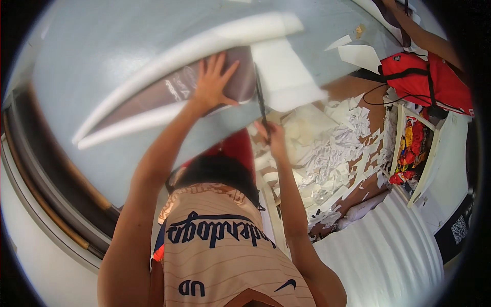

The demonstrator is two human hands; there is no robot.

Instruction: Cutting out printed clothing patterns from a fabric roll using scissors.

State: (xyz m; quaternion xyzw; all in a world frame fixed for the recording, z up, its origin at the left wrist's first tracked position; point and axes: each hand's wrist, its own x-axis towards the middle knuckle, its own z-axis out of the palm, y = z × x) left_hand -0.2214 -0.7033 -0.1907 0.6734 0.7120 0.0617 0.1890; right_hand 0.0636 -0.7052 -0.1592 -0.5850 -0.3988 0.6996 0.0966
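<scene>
Nearest the camera, both bare forearms rise from a beige jersey with dark lettering (220, 245) toward the work. The right hand (273, 138) is curled shut around the lower end of a long, thin dark blade-like tool (261, 100), which stands nearly upright against the edge of a dark brown glossy sheet (169, 92). The left hand (212, 82) lies flat with fingers spread wide, pressing on that brown sheet, gripping nothing. The sheet lies on a large pale grey-blue board (128, 41), between white curved strips (204, 43). To the right, white paper scraps (337, 148) litter the brown floor. Farther off sits a red bag with black straps (429, 79).
</scene>
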